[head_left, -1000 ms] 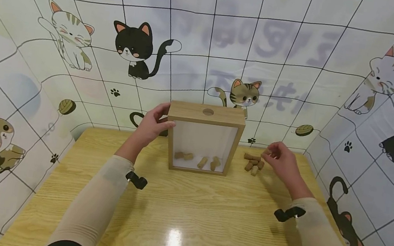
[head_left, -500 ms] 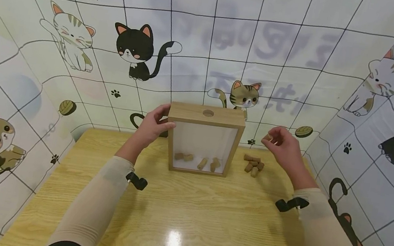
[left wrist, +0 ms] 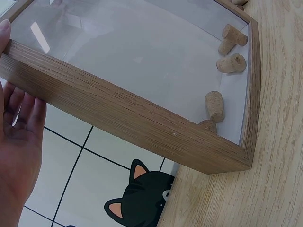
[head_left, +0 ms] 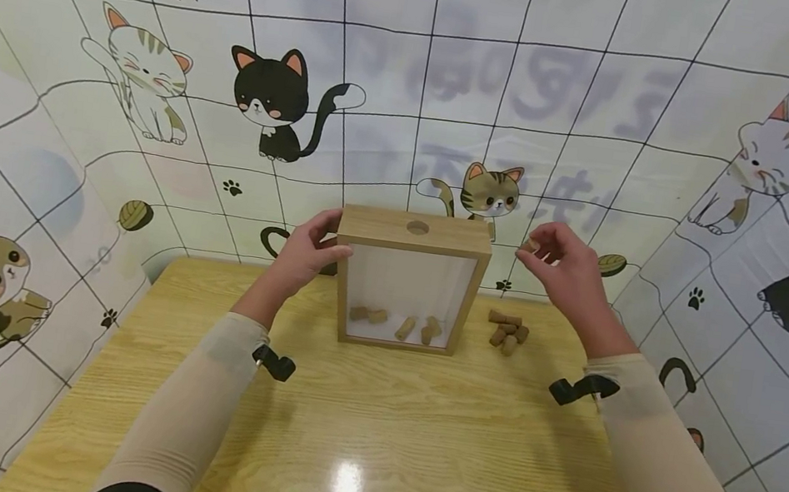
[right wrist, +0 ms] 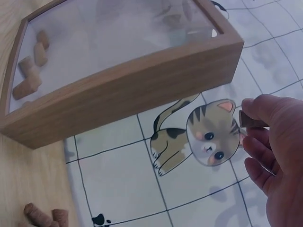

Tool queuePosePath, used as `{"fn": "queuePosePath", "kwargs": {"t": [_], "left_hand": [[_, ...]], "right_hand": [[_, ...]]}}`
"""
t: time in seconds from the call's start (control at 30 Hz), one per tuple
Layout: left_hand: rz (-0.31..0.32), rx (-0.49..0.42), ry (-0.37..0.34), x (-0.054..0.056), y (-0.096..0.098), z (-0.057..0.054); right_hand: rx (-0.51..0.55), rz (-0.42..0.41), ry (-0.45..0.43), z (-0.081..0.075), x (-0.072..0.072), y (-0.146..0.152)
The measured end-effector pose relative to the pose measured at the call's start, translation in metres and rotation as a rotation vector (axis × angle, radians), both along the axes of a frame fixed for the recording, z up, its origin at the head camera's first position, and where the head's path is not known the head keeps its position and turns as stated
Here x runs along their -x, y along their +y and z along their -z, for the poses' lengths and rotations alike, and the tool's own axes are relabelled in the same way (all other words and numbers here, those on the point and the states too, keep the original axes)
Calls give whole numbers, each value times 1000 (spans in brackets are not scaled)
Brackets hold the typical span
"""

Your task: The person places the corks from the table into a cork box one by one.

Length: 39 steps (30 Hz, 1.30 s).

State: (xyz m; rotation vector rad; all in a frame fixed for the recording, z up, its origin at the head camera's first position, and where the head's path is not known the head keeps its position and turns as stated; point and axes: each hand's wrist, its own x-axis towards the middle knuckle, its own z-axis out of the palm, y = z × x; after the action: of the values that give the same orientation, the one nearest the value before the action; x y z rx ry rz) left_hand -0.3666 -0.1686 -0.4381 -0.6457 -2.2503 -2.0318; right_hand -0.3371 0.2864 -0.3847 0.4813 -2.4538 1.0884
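Note:
An upright wooden frame box (head_left: 376, 225) with a clear front stands at the back of the table, a round hole (head_left: 417, 227) in its top. Several corks (left wrist: 215, 105) lie along the bottom inside. My left hand (head_left: 300, 256) grips the box's upper left side, thumb at the front edge and fingers behind. To the right of the box, at about the height of its top, my right hand (head_left: 567, 269) pinches a cork (right wrist: 250, 121) between thumb and index finger. Most of that cork is hidden by the fingers.
A small pile of loose corks (head_left: 509, 331) lies on the wooden table (head_left: 356, 409), right of the box. Close behind the table hangs a cloth backdrop (head_left: 381, 126) with printed cats and grid lines, and it continues along both sides.
My right hand has risen from the cork pile with a cork pinched in it and moved slightly left towards the box top. The left hand stays on the box.

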Motion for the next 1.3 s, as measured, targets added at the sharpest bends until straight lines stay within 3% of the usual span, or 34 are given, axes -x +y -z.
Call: {"fn": "queuePosePath", "kwargs": {"t": [0.47, 0.77, 0.93, 1.3], "left_hand": [[8, 3, 12, -1, 1, 0], [6, 5, 9, -1, 1, -1], [4, 9, 2, -2, 0, -1], [17, -4, -14, -1, 0, 0]], "right_hand": [[12, -59, 37, -33, 1, -29], [-13, -153, 76, -53, 3, -62], [-33, -214, 92, -60, 5, -82], [-54, -313, 30, -68, 11, -115]]}}
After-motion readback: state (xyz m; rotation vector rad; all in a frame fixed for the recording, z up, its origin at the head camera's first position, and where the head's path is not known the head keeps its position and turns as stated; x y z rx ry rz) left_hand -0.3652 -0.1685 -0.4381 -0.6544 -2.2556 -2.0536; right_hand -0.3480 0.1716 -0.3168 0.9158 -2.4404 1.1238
